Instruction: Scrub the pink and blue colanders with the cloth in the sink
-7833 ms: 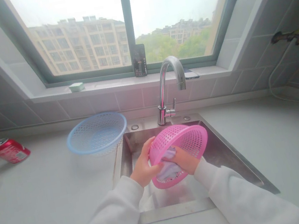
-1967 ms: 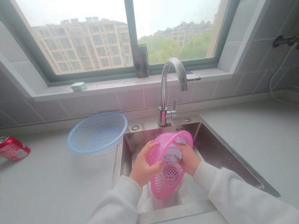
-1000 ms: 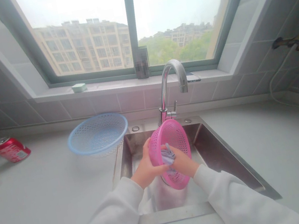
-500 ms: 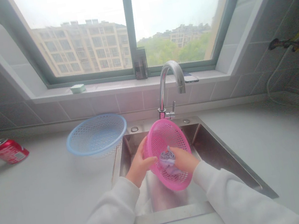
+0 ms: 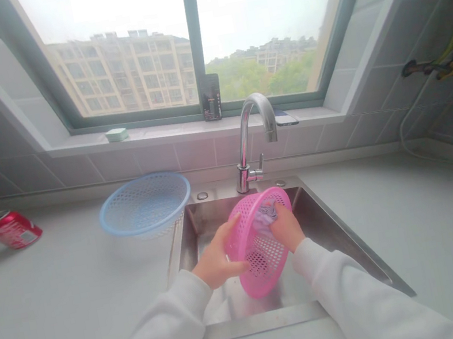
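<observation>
A pink perforated plastic basket (image 5: 256, 287) is held tilted on its side over the steel sink (image 5: 344, 242), its opening turned toward the right. My left hand (image 5: 219, 255) grips the basket's left side, thumb at the rim and fingers behind the wall. Inside the basket, my right hand (image 5: 285, 226) is closed on a crumpled pale purple and grey cloth (image 5: 264, 216), pressed against the upper inner wall. Part of the cloth is hidden behind the fingers.
Behind the sink stands a chrome faucet (image 5: 243, 143). A blue perforated basket (image 5: 149, 228) is on the left counter, with a red can (image 5: 13, 230) farther left. On the windowsill are a green soap-like block (image 5: 117, 134), an upright phone (image 5: 211, 97) and a flat phone (image 5: 286, 118).
The pink basket has tipped further onto its side and sits slightly lower. My right hand has moved the cloth up and right along the basket's inside.
</observation>
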`<state>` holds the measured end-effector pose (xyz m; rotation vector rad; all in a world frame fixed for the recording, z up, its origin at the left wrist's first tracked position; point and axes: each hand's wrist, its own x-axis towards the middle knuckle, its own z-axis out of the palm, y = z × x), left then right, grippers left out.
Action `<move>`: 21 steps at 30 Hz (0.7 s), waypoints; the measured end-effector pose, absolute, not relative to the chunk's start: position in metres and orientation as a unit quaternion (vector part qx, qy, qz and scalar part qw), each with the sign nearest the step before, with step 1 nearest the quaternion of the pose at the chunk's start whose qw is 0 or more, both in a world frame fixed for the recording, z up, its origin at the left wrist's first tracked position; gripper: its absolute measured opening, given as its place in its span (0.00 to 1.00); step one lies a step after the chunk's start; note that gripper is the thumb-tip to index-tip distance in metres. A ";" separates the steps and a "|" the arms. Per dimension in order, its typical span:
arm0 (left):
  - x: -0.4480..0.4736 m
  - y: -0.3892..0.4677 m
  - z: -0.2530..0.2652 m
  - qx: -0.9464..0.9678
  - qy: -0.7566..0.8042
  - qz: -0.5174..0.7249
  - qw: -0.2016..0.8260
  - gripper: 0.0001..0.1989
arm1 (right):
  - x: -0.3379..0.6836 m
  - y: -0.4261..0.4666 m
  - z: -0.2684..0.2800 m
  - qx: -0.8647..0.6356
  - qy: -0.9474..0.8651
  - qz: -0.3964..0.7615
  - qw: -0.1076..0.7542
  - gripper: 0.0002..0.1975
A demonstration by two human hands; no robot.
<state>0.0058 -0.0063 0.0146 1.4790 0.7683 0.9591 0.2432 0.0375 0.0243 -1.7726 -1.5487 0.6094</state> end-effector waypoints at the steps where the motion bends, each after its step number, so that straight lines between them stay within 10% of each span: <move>1: 0.005 -0.007 0.014 0.650 0.334 0.395 0.556 0.56 | 0.242 0.038 0.022 -0.665 -0.588 0.250 0.387 0.19; 7: 0.009 -0.007 0.011 0.677 0.338 0.372 0.538 0.57 | 0.227 0.027 0.012 -0.513 -0.624 0.359 0.468 0.21; 21: 0.015 -0.001 0.014 0.552 0.315 0.501 0.587 0.60 | 0.223 0.022 0.018 -0.592 -0.773 0.188 0.130 0.16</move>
